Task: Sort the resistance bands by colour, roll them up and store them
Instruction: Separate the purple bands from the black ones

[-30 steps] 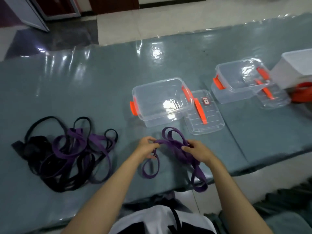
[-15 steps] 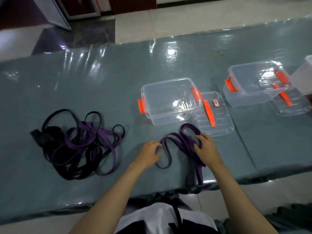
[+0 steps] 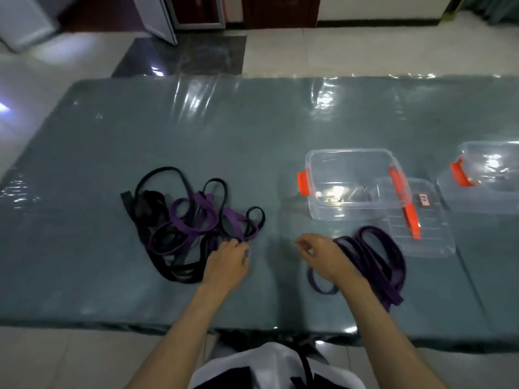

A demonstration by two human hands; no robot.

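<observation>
A tangled pile of black and purple resistance bands (image 3: pixel 191 217) lies on the grey-green table (image 3: pixel 140 130), left of centre. My left hand (image 3: pixel 227 259) reaches its near right edge, fingertips at a purple strand; blur hides whether they grip it. A separate purple band (image 3: pixel 376 248) lies folded in loose loops on the table in front of a clear bin (image 3: pixel 348 153). My right hand (image 3: pixel 323 256) hovers over that band's left side with relaxed fingers, holding nothing.
The clear bin has orange latches, and its clear lid (image 3: pixel 429 242) leans against its right side. A second clear bin (image 3: pixel 477 203) stands at the right edge of view. The table's near edge runs just in front of my body.
Both hands have let go of the purple band, which now lies on the table. My left hand has moved left to the tangled pile. The camera has turned left.
</observation>
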